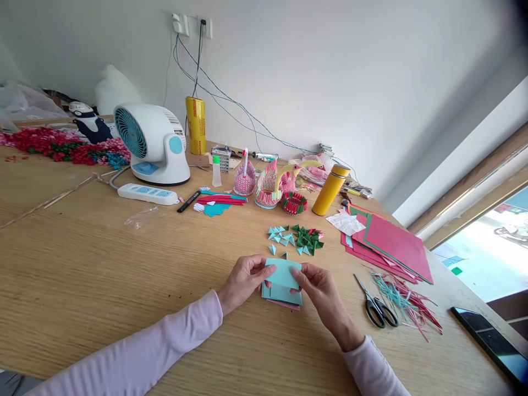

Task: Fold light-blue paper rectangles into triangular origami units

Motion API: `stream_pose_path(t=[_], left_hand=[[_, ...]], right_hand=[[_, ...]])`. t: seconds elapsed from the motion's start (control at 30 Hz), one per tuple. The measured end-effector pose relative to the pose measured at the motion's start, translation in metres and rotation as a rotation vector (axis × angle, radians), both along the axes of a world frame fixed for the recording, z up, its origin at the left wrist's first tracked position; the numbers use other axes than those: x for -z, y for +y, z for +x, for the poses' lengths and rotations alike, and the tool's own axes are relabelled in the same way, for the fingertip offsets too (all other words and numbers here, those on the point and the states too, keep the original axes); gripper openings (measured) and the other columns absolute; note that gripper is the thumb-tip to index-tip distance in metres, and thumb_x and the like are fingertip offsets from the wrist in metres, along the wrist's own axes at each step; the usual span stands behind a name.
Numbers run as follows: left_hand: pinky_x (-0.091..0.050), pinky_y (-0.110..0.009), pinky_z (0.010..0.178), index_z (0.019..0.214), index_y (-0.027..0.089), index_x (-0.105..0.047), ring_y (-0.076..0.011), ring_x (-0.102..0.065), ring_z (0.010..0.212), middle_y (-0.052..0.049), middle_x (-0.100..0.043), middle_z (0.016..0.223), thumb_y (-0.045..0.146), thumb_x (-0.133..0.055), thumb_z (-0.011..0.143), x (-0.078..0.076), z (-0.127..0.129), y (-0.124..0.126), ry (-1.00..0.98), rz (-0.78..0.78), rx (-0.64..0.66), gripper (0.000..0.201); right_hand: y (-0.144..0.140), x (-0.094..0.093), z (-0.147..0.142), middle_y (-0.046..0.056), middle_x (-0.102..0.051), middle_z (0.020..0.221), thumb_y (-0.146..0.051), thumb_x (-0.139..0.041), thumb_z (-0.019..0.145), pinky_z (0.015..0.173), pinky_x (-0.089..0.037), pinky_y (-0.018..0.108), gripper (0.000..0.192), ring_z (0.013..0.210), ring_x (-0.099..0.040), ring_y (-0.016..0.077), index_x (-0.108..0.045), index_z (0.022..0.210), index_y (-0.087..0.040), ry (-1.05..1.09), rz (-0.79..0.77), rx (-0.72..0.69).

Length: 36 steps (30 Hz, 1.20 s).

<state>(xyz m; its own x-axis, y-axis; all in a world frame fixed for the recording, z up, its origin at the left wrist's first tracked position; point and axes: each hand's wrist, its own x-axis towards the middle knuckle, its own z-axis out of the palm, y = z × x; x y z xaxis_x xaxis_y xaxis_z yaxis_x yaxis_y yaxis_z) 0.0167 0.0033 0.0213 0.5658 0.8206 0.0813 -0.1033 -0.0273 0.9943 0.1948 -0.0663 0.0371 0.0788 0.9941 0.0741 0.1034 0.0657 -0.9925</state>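
Note:
Both my hands hold a small light-blue paper rectangle [284, 273] just above a little stack of blue and pink paper slips [284, 298] on the wooden table [103, 264]. My left hand [244, 280] pinches its left edge, my right hand [319, 291] its right edge. A scatter of folded blue and green paper triangles [295, 238] lies just beyond the hands.
Black-handled scissors [376, 306] and thin paper strips [406, 305] lie to the right, with red paper sheets [385, 242] behind and a phone [490, 341] at the edge. Further back stand a yellow flask [330, 190], paper swans [270, 184], a white fan [152, 143] and a power strip [147, 193].

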Motion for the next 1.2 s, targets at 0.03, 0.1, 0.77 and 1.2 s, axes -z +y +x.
stream_pose_path(t=[0.03,0.1,0.77,1.2], left_hand=[[-0.037,-0.018,0.044,0.068,0.013,-0.054,-0.0084,-0.052,0.049,0.003,-0.054,0.059,0.047,-0.067,0.075,-0.001,0.0,0.0,0.007,0.0,-0.006,0.037],[-0.035,-0.018,0.042,0.067,0.013,-0.054,-0.0081,-0.051,0.047,0.003,-0.055,0.057,0.048,-0.066,0.075,-0.003,-0.001,0.0,0.02,-0.003,0.017,0.038],[-0.035,-0.016,0.039,0.089,0.012,-0.055,-0.0079,-0.05,0.044,0.002,-0.057,0.054,0.052,-0.054,0.084,0.002,-0.002,-0.001,-0.001,-0.059,0.107,0.04],[-0.036,-0.018,0.045,0.072,0.014,-0.055,-0.0069,-0.046,0.045,0.005,-0.049,0.054,0.04,-0.059,0.083,0.003,-0.006,0.008,0.104,0.195,0.025,0.028]], right_hand=[[0.0,0.0,0.0,-0.001,-0.059,0.061,-0.051,-0.067,0.078,0.055,-0.043,0.024,0.036,0.056,-0.056,0.0135,-0.063,0.069,-0.016,-0.003,-0.007,0.001],[-0.001,0.001,0.0,-0.001,-0.059,0.059,-0.05,-0.068,0.078,0.053,-0.042,0.024,0.036,0.055,-0.056,0.0132,-0.062,0.067,-0.016,-0.009,-0.011,0.009],[-0.002,0.008,0.001,0.0,-0.058,0.068,-0.041,-0.061,0.087,0.06,-0.04,0.024,0.028,0.061,-0.05,0.012,-0.069,0.078,-0.016,0.325,-0.058,-0.116],[0.009,0.009,0.005,0.004,-0.066,0.076,-0.043,-0.063,0.083,0.06,-0.042,0.026,0.028,0.066,-0.054,0.0158,-0.071,0.089,-0.017,-0.078,0.082,0.031]])
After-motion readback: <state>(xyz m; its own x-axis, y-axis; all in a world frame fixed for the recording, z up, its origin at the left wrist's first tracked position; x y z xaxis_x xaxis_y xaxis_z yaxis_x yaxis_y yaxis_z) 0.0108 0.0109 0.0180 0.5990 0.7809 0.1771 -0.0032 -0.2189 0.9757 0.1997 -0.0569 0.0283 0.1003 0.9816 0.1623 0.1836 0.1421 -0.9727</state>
